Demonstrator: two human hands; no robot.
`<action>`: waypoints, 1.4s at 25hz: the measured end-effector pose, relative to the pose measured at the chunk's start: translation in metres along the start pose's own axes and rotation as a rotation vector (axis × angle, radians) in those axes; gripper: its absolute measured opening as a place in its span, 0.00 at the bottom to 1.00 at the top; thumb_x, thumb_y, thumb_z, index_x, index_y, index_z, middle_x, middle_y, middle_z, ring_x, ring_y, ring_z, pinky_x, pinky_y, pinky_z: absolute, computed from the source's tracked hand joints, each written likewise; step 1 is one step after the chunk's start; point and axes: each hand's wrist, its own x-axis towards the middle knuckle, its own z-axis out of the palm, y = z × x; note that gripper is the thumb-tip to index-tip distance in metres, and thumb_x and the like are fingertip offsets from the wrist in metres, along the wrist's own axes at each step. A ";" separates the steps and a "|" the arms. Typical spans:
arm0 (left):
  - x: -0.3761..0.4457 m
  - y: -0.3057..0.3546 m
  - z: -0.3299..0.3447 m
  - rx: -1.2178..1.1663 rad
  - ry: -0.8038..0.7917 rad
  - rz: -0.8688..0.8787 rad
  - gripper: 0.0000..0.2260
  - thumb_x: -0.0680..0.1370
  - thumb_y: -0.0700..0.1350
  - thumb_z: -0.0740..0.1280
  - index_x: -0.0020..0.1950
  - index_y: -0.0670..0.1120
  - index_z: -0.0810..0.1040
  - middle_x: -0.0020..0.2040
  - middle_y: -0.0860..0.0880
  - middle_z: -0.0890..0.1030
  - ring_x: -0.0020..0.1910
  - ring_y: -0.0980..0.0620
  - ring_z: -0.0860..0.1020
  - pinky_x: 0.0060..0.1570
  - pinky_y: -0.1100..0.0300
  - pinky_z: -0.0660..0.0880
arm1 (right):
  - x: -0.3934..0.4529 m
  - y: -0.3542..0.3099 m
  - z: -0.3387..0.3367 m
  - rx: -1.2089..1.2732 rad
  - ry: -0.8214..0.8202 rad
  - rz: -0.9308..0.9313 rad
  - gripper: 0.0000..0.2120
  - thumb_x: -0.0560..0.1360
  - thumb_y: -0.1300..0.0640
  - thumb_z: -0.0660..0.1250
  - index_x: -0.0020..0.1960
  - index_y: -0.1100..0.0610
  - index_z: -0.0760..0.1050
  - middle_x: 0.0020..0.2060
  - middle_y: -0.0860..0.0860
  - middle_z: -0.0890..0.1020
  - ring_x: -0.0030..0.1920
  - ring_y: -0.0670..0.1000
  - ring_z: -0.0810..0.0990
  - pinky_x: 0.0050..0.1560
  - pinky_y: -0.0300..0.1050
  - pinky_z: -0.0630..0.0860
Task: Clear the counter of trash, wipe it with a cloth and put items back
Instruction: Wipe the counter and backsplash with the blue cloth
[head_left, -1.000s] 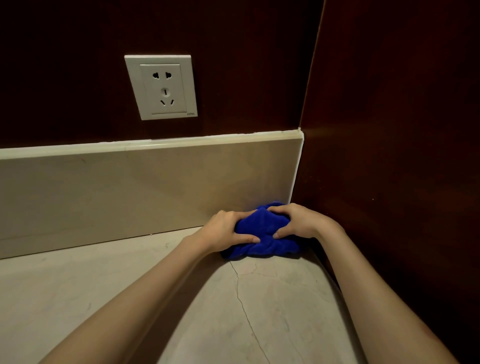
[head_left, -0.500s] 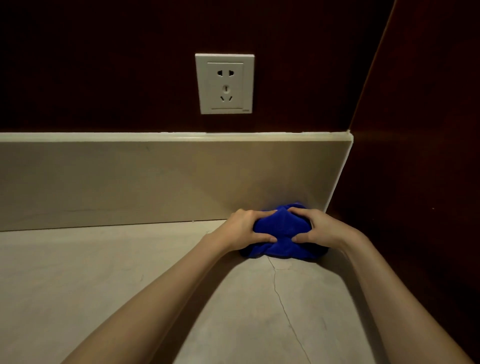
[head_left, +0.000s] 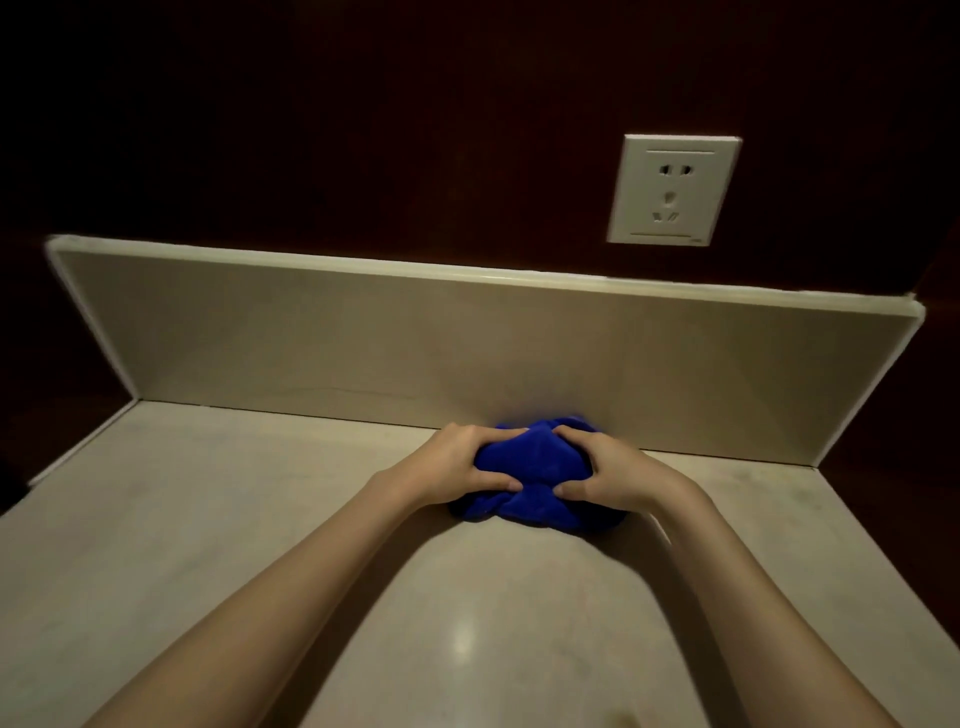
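The risk was that the bunched blue cloth (head_left: 535, 478) would wipe only a narrow strip and miss the seam at the backsplash (head_left: 415, 358), because it was crumpled. It lay on the counter (head_left: 234, 519) between and under both hands. The left hand (head_left: 462, 465) and right hand (head_left: 605, 475) gripped it with curled fingers.

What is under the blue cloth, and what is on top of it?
The blue cloth lies on the beige counter, against the backsplash. The left hand and right hand grip it from above. The counter beneath it is covered.
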 end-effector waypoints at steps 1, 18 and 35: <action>-0.011 -0.009 -0.009 0.002 0.011 -0.014 0.29 0.72 0.57 0.72 0.72 0.58 0.69 0.63 0.54 0.79 0.59 0.54 0.77 0.59 0.55 0.75 | 0.006 -0.014 0.006 -0.014 -0.001 -0.024 0.38 0.74 0.49 0.69 0.77 0.48 0.52 0.72 0.50 0.66 0.67 0.53 0.70 0.65 0.48 0.71; -0.108 -0.101 -0.106 -0.086 0.087 -0.230 0.26 0.72 0.49 0.75 0.69 0.56 0.73 0.63 0.57 0.78 0.61 0.60 0.75 0.60 0.64 0.74 | 0.071 -0.158 0.063 -0.135 -0.094 -0.229 0.40 0.73 0.45 0.68 0.77 0.52 0.50 0.70 0.51 0.69 0.67 0.53 0.69 0.65 0.47 0.68; -0.179 -0.179 -0.192 0.004 0.090 -0.395 0.24 0.73 0.47 0.74 0.67 0.55 0.74 0.60 0.58 0.79 0.58 0.61 0.76 0.58 0.65 0.74 | 0.115 -0.292 0.113 -0.106 -0.118 -0.314 0.30 0.76 0.50 0.67 0.72 0.55 0.59 0.62 0.52 0.75 0.60 0.53 0.74 0.54 0.42 0.70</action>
